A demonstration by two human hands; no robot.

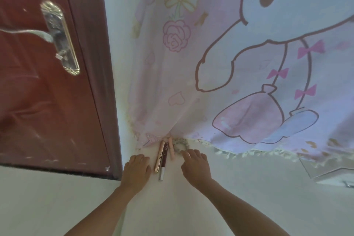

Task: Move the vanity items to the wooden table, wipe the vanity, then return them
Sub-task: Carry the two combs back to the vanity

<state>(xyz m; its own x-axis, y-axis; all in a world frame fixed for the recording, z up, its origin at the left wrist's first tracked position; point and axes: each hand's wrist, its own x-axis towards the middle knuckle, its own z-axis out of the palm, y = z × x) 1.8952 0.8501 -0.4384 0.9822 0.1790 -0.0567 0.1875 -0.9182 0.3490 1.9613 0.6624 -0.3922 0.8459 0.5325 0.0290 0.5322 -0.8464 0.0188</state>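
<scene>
Both hands lie on the white vanity top [249, 188], backs up, forearms coming in from the lower edge of the view. The left hand [137, 168] rests with its fingers bent downward, so the tips are hidden under the knuckles; I cannot tell whether it grips anything. The right hand [195, 166] is loosely spread, fingers stretched forward and holding nothing. Its index fingertip sits at the near edge of a pale hair tie [181, 144], though whether it actually touches is not clear.

Between the two hands lies a small cluster of cosmetics, all pointing away from the person:
- a gold tube [159, 157] just beside the left hand's outer fingers
- a slim dark stick with a white tip [163, 165] lying against the gold tube on the side nearer the right hand
- a short pink tube [171, 149], a little further forward, next to the hair tie

Beyond the fingertips a pink curtain [229, 63] printed with a cartoon rabbit (plus bows and a rose) hangs down, its frilled hem brushing the far ends of the tubes. Out past the left hand stands a reddish-brown door [47, 101] with a metal lever handle [28, 32]
</scene>
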